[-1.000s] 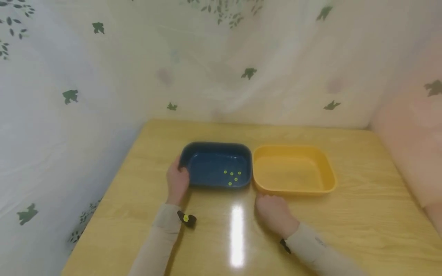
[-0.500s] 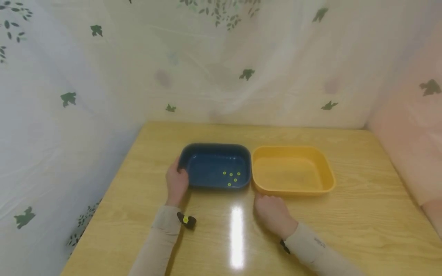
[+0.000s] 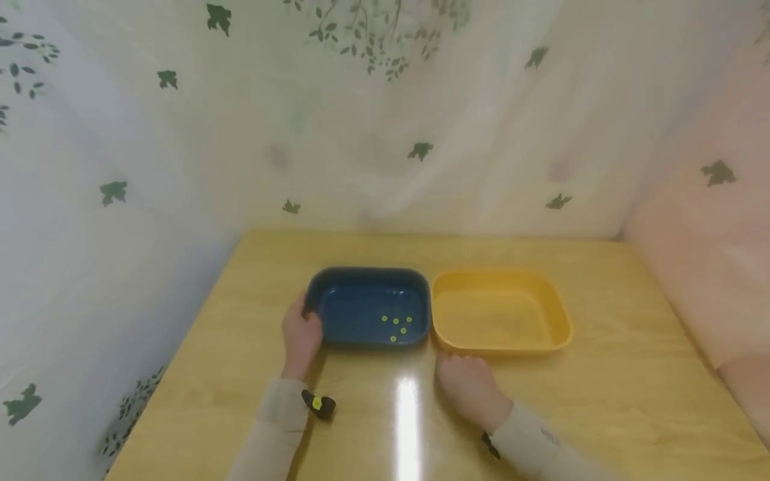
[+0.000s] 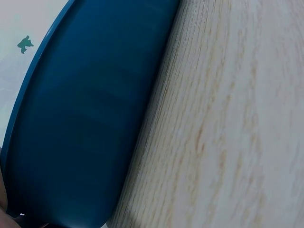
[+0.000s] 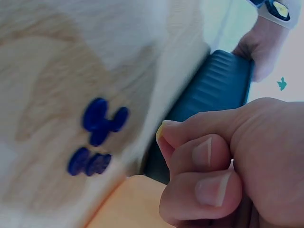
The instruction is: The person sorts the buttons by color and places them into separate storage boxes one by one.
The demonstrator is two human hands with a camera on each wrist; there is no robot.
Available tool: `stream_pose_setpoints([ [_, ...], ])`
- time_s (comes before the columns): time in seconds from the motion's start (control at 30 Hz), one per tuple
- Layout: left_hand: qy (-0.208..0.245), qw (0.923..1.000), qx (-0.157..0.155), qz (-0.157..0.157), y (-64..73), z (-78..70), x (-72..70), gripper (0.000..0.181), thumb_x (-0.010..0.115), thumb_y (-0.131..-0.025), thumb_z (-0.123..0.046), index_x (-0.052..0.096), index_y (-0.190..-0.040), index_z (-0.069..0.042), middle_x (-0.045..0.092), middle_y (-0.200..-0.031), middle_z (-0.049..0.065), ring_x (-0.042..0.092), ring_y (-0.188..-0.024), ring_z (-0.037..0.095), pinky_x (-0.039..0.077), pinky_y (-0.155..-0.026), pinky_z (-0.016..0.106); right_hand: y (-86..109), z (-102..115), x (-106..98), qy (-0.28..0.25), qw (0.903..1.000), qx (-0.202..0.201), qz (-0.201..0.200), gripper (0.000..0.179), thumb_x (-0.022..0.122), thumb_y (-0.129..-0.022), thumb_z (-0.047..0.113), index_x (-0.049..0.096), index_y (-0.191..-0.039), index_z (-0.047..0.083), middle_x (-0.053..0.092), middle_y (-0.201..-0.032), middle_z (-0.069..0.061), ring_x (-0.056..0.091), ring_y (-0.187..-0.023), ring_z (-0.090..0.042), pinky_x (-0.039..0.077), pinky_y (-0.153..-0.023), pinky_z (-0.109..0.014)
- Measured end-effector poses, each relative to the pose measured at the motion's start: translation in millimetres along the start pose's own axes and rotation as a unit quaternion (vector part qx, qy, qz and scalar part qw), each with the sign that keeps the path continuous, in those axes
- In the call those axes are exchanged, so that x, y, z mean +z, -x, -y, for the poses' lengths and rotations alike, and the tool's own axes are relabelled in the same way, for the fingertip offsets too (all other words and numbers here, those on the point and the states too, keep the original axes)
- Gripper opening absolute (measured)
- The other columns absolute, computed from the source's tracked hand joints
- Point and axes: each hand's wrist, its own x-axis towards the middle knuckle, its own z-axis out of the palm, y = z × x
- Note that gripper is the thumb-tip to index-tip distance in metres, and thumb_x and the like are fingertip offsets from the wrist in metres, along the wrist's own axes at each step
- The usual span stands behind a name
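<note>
My left hand (image 3: 302,341) grips the left end of a dark blue tray (image 3: 349,317), thumb over the rim. In the left wrist view the tray's outer wall (image 4: 90,109) fills the left side. Several small yellow discs (image 3: 396,321) lie at the right of the tray's floor. In the head view my right hand (image 3: 472,389) is on the near side of a yellow tray (image 3: 499,319), knuckles up. Seen from the right wrist, its thumb and forefinger pinch a small yellow piece (image 5: 160,130), mostly hidden. Below that hand, several blue discs (image 5: 95,114) sit on the table, covered in the head view.
The two trays stand side by side on a wooden table (image 3: 607,321), rims close together. Behind rises a pale cloth backdrop (image 3: 361,120) with green bird and leaf prints, continuing along both sides. A light reflection (image 3: 408,427) shines on the table between the arms.
The head view has tilted upward, so trays and hands appear lower in the picture. Both hands keep their places beside the trays.
</note>
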Motion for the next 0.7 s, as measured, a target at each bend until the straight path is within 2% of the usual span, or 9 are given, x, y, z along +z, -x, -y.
stream_pose_setpoints([
  [0.2,0.0,1.0,-0.001,0.003,3.6,-2.2,0.5,0.06,0.041,-0.086,0.006,0.038,-0.145,0.005,0.039,-0.147,0.026,0.051,-0.091,0.037,0.043,-0.085,0.045,4.4,4.2,-10.2,0.026,0.9988,-0.022,-0.035,0.005,0.062,-0.08,0.005,0.059,-0.083,0.001,0.041,-0.051,0.0,0.042,-0.043,-0.016,0.037,-0.036,-0.033],
  [0.23,-0.003,1.0,0.002,0.002,3.4,-1.8,0.3,0.059,0.041,-0.086,0.006,0.038,-0.145,0.005,0.039,-0.147,0.026,0.051,-0.092,0.037,0.043,-0.085,0.046,4.6,5.4,-12.2,0.03,0.9984,-0.025,-0.039,0.006,0.062,-0.08,0.005,0.058,-0.081,0.002,0.041,-0.051,0.0,0.042,-0.043,-0.017,0.037,-0.036,-0.033],
  [0.3,-0.009,0.9999,0.006,0.002,3.7,-0.5,-0.2,0.059,0.041,-0.086,0.006,0.038,-0.145,0.006,0.039,-0.146,0.027,0.053,-0.104,0.039,0.043,-0.092,0.048,5.1,8.1,-16.4,0.035,0.998,-0.028,-0.044,0.007,0.062,-0.08,0.004,0.056,-0.08,0.003,0.04,-0.051,0.0,0.042,-0.043,-0.017,0.037,-0.036,-0.033],
  [0.43,-0.013,0.9999,0.009,0.0,5.0,1.6,-1.5,0.058,0.042,-0.086,0.006,0.039,-0.144,0.007,0.039,-0.147,0.027,0.045,-0.122,0.037,0.038,-0.102,0.051,4.9,12.5,-25.7,0.024,0.9988,-0.028,-0.031,0.008,0.062,-0.082,0.004,0.055,-0.08,0.005,0.039,-0.053,0.002,0.041,-0.043,-0.016,0.036,-0.036,-0.032],
  [0.5,-0.011,0.9999,0.01,0.001,5.7,1.8,-1.8,0.058,0.042,-0.086,0.006,0.039,-0.144,0.007,0.039,-0.146,0.028,0.046,-0.119,0.037,0.039,-0.101,0.051,3.5,14.0,-30.1,0.016,0.9989,-0.026,-0.036,0.009,0.063,-0.083,0.007,0.054,-0.08,0.006,0.038,-0.053,0.003,0.039,-0.043,-0.015,0.034,-0.036,-0.031],
  [0.7,-0.009,0.9998,0.015,0.002,8.5,0.8,-2.2,0.056,0.04,-0.087,0.007,0.038,-0.143,0.009,0.038,-0.146,0.029,0.044,-0.123,0.036,0.038,-0.102,0.053,-5.0,16.6,-43.2,0.013,0.9951,-0.042,-0.089,0.015,0.064,-0.083,0.008,0.052,-0.074,0.01,0.034,-0.051,0.006,0.034,-0.042,-0.011,0.029,-0.035,-0.027],
])
